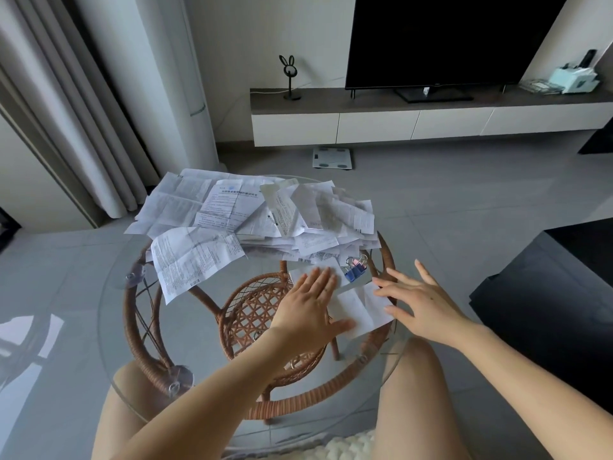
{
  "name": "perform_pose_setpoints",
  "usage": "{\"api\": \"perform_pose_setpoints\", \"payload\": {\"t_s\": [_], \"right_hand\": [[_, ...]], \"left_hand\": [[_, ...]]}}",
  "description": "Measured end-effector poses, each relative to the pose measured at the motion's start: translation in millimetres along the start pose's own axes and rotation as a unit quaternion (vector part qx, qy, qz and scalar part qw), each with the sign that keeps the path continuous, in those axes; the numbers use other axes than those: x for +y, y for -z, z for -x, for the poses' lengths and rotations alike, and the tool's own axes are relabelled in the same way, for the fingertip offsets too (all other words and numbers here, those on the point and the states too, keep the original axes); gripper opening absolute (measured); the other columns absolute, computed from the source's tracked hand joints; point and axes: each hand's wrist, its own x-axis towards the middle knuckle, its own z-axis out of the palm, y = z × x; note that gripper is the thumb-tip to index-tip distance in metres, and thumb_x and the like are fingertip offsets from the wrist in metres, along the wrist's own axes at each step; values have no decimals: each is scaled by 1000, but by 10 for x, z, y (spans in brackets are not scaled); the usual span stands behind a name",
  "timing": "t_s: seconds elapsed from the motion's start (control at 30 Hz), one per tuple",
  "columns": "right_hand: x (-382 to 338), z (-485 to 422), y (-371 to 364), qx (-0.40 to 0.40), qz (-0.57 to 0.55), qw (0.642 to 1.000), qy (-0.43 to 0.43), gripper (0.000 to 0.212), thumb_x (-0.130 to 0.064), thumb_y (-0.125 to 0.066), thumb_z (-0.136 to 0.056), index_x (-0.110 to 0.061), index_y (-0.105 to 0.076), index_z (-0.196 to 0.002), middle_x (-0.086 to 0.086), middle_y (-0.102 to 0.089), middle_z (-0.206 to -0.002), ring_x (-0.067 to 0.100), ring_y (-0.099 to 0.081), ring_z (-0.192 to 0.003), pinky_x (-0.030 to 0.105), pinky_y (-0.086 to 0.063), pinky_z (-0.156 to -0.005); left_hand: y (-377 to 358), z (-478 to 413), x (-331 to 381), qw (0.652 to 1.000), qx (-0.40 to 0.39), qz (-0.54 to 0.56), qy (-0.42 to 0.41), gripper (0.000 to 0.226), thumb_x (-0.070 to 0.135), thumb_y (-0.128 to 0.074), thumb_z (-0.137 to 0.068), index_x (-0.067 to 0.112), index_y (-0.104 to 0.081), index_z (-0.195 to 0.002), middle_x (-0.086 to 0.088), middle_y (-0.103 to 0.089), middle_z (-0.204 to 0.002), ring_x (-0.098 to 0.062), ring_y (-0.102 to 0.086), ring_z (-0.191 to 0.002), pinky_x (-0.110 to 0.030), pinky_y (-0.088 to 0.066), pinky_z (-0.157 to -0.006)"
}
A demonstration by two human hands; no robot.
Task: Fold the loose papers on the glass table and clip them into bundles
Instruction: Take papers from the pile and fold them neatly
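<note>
A heap of loose, creased printed papers (252,214) covers the far half of the round glass table (116,313). Closer to me lies a white sheet (356,307) with fold creases. My left hand (310,302) presses flat on its left part, fingers straight. My right hand (418,300) is spread with its fingertips touching the sheet's right edge. Blue and pink binder clips (355,268) lie just beyond the sheet, between my two hands.
The glass top rests on a woven rattan frame (262,313) seen through it. My bare knees flank the table's near edge. A dark low piece of furniture (547,293) stands to the right; a TV bench (431,117) and a floor scale (332,158) lie beyond.
</note>
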Motion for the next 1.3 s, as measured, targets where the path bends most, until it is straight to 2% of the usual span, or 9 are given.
{"api": "perform_pose_setpoints", "payload": {"t_s": [0.37, 0.57, 0.7, 0.77, 0.8, 0.9, 1.03, 1.17, 1.3], "right_hand": [[-352, -553, 173, 220, 20, 975, -30, 28, -29, -60, -87, -11, -70, -107, 3, -72, -106, 21, -68, -98, 41, -31, -106], [-745, -1342, 247, 140, 73, 983, -95, 59, -55, -49, -90, -12, -52, -131, 4, -63, -125, 19, -55, -119, 36, -16, -115], [-859, -1655, 93, 223, 81, 965, -114, 35, -40, -53, -89, -7, -66, -85, 9, -71, -74, 27, -67, -74, 43, -39, -102], [-889, -1696, 135, 299, 74, 944, -120, 35, -19, -47, -86, -9, -58, -54, 5, -55, -43, 20, -48, -37, 31, -54, -60], [-918, -1710, 215, 336, 74, 930, -129, 36, -14, -49, -82, -10, -54, -47, 3, -47, -36, 18, -36, -31, 19, -40, -41], [-931, -1725, 480, 410, 41, 901, -135, 33, -12, -55, -81, -12, -48, -49, 3, -38, -34, 25, -27, -30, 10, -2, -47], [-948, -1590, 819, 398, -140, 899, -115, 44, -16, -50, -89, -19, -25, -54, -5, -23, -42, 30, -38, -39, 22, -16, -42], [-1258, -1184, 1037, 181, -427, 876, -131, 23, -13, -52, -95, -15, -62, -74, 6, -70, -70, 19, -71, -65, 32, -56, -58], [-1471, -842, 926, 134, -449, 875, -122, 20, -13, -51, -96, -7, -67, -85, 4, -72, -71, 15, -69, -64, 28, -55, -60]], "left_hand": [[101, -17, 19, 990, 63, 123, 30, 88, 71, -19, -83, 17, -10, -153, 3, -1, -159, -9, 7, -145, -22, 13, -113], [382, 26, -108, 964, 133, 222, 68, 74, 61, -30, -84, 20, -37, -146, 5, -28, -154, -8, -15, -145, -24, -9, -116], [595, 154, -237, 945, 184, 250, 106, 47, 43, -50, -95, 21, -51, -136, 6, -43, -146, -9, -39, -135, -26, -34, -106], [698, 204, -298, 930, 210, 270, 136, 40, 35, -54, -95, 22, -55, -132, 7, -48, -142, -10, -59, -113, -23, -43, -94], [752, 223, -344, 921, 226, 280, 149, 37, 32, -54, -95, 21, -57, -130, 7, -51, -139, -11, -63, -105, -19, -42, -89], [911, 221, -452, 897, 262, 308, 181, 33, 27, -54, -95, 18, -59, -127, 6, -56, -133, -12, -60, -108, -11, -34, -81], [1158, 235, -548, 829, 324, 411, 196, 38, 38, -61, -90, 21, -58, -124, 7, -59, -127, 3, -57, -92, -22, -42, -87], [1449, 392, -537, 739, 300, 580, 168, 64, 57, -66, -70, 28, -51, -125, 7, -59, -119, -7, -59, -107, -30, -50, -90], [1528, 599, -490, 635, 241, 706, 200, 58, 43, -70, -75, 16, -50, -123, -8, -67, -104, -17, -71, -81, -25, -56, -64]]}}
